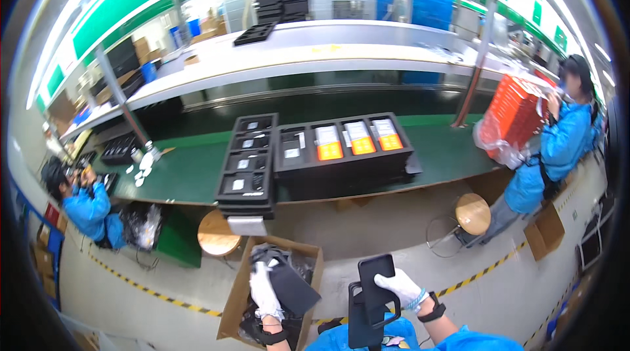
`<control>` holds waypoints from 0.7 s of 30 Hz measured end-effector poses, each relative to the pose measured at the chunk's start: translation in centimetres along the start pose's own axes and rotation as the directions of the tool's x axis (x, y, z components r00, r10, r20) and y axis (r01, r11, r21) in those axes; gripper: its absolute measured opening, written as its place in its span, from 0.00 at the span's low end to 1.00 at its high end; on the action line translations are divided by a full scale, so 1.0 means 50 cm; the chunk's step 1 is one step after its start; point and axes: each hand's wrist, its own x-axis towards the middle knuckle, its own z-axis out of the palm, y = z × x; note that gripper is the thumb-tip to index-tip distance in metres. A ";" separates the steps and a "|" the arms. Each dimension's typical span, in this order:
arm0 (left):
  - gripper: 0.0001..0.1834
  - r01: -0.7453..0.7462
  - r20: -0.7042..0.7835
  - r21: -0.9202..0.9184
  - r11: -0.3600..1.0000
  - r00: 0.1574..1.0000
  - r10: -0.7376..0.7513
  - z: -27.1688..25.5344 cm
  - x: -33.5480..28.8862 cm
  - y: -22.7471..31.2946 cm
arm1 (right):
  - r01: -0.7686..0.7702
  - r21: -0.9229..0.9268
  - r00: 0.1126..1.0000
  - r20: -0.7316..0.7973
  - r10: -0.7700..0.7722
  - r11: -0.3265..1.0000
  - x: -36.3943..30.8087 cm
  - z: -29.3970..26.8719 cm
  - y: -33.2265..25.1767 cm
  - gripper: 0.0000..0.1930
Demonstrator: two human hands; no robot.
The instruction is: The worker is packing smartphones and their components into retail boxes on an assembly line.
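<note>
My left hand, in a white glove, reaches over an open cardboard box standing on the floor. Its fingers are closed at the edge of a dark flat sheet, which hangs tilted over the box. Crumpled black and clear wrapping fills part of the box below. My right hand, also gloved, grips a black phone-shaped slab. Behind and under that slab hang another black flat piece and a dark looped rim; how these join is hard to tell.
Ahead is a long green workbench bearing black trays of boxed items and orange-white packets. Wooden stools stand before it. At right a person holds an orange stack; another person works at left.
</note>
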 end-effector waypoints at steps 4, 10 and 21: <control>0.19 -0.472 0.557 0.136 0.871 0.763 0.327 0.208 -0.066 -0.014 | 0.146 -0.112 0.983 -0.099 -0.157 0.983 0.018 -0.039 -0.112 0.20; 0.31 0.678 0.854 -0.442 0.587 0.518 0.046 0.458 -0.155 0.134 | 0.295 -0.333 0.907 -0.196 -0.372 0.896 0.130 -0.199 -0.149 0.20; 0.27 0.811 0.952 -0.193 0.552 0.291 -0.095 0.771 -0.149 0.205 | 0.356 0.233 0.820 -0.542 -0.183 0.905 0.200 -0.466 -0.269 0.18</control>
